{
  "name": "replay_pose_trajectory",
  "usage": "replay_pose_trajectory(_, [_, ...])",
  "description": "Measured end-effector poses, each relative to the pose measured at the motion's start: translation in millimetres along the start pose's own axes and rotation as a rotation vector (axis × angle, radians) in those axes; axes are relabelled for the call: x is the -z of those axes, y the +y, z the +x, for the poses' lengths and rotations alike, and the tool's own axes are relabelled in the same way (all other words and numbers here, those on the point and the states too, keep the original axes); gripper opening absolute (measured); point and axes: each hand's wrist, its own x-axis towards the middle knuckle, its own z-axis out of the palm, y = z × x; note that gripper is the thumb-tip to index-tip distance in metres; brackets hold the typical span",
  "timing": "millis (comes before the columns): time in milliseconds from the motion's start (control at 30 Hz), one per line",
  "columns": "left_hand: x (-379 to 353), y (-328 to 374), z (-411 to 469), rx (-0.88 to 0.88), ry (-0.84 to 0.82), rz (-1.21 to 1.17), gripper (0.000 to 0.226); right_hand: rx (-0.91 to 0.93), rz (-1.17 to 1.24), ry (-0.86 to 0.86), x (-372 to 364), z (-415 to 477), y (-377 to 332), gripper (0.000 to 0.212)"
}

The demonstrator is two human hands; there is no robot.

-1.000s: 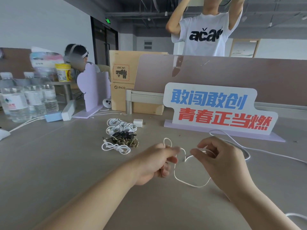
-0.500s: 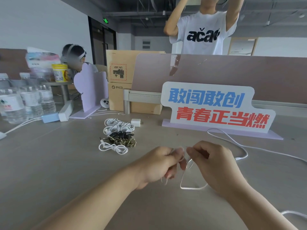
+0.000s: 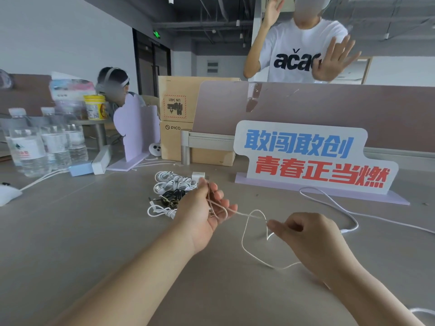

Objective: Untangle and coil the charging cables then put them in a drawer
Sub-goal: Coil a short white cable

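Left hand [image 3: 207, 208] is raised over the tabletop [image 3: 94, 243], palm turned up, fingers spread & only loosely bent. A few turns of the white cable [image 3: 242, 241] lie across them, thumb on top holding the strand, so this grip is grasping the cable. Right hand [image 3: 313, 241] is lower & nearer the camera, fingers curled; thumb & forefinger pinch the same cable at the tip, so that grip is clenched on it too. Btwn the hands the cable hangs in a slack loop, dips toward the tabletop, passes under the right hand, then trails along the tabletop past the sign [image 3: 310, 158] & off the right edge. Just behind the left hand sits a pile of coiled cables [image 3: 174, 182], white & black, w/ a white charger plug [image 3: 197, 176] beside it. Water bottles [image 3: 44, 147] stand far left, cardboard boxes [image 3: 179, 118] behind the pile
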Motion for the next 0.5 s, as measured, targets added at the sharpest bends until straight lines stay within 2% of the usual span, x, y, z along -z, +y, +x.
replay_pose_trajectory(133, [1, -12, 1, -0.065, -0.003, 0.495, 0.037, 0.143, 0.021, 0.043, 1, -2, -4, 0.018])
replay_pose_trajectory(267, [2, -21, -10, -0.064, -0.153, 0.934, 0.031, 0.227, 0.043, 0.08, -2, -5, -7, 0.017])
replay_pose_trajectory(400, [-1, -28, -19, 0.045, -0.394, 1.066, 0.041, 0.174, 0.091, 0.119, -3, -5, -6, 0.019])
replay_pose_trajectory(500, [-2, -29, -21, 0.09, -0.576, 1.033, 0.046, 0.191, 0.088, 0.144, -3, -4, -6, 0.017])
